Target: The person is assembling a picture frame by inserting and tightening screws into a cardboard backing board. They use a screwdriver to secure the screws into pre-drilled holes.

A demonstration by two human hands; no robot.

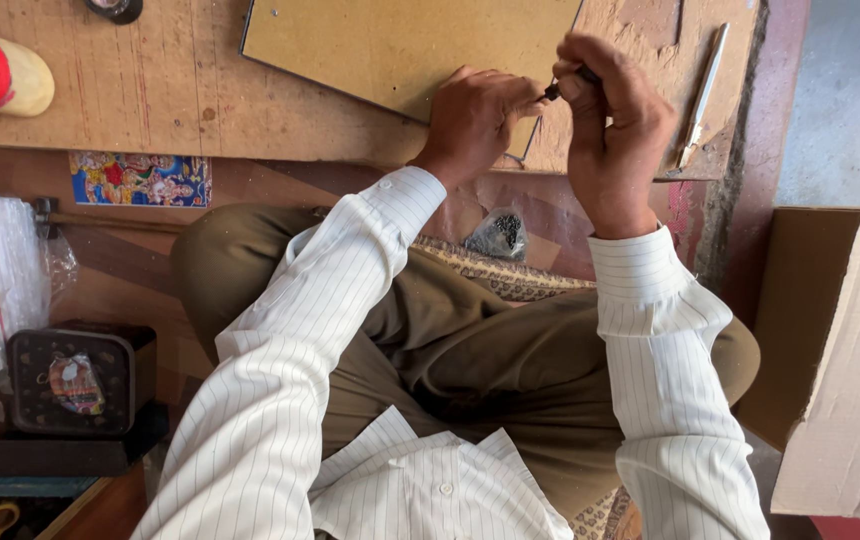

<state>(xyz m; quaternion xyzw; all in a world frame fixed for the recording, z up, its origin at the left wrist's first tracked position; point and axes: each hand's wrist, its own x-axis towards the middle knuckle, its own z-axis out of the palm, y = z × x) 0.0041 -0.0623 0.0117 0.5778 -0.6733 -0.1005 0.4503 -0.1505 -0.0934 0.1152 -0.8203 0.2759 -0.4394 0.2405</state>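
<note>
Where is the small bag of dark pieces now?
The small clear bag lies at centre, on the patterned cloth over the person's lap, just below the worktable edge.

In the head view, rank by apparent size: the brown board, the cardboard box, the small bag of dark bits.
1. Brown board and cardboard box: similar, both cropped, box nearer.
2. Small bag: clearly smallest.

Soft even daylight, faint shadows, sharp focus, no glare or blur
</note>
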